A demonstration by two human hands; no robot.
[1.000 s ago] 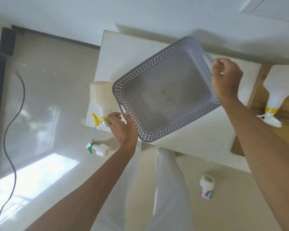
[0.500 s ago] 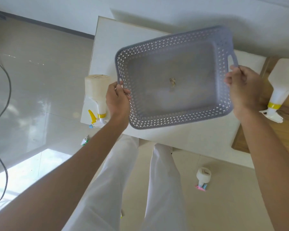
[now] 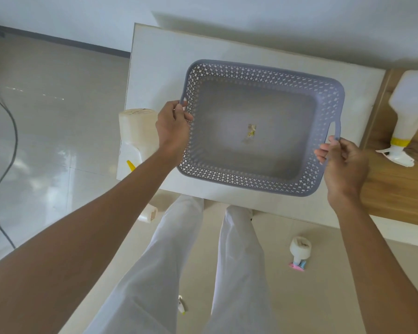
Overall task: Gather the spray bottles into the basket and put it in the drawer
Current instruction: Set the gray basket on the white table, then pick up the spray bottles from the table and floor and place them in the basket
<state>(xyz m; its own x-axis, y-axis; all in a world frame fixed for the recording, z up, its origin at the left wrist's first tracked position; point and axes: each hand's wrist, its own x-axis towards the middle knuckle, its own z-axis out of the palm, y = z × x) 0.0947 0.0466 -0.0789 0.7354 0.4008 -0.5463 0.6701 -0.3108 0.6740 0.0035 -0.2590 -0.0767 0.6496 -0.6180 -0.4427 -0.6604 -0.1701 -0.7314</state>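
White tabletop fills the middle of the head view, with pale floor below it and a wooden surface to its right, and on it sits the grey basket, my left hand curled on its left handle and my right hand pinching its right handle. I judge I'm placing the basket, so next I must let go and fetch bottles: one just left of the basket, one on the wood, one on the floor. Perforated walls, solid bottom, empty except a small scrap.
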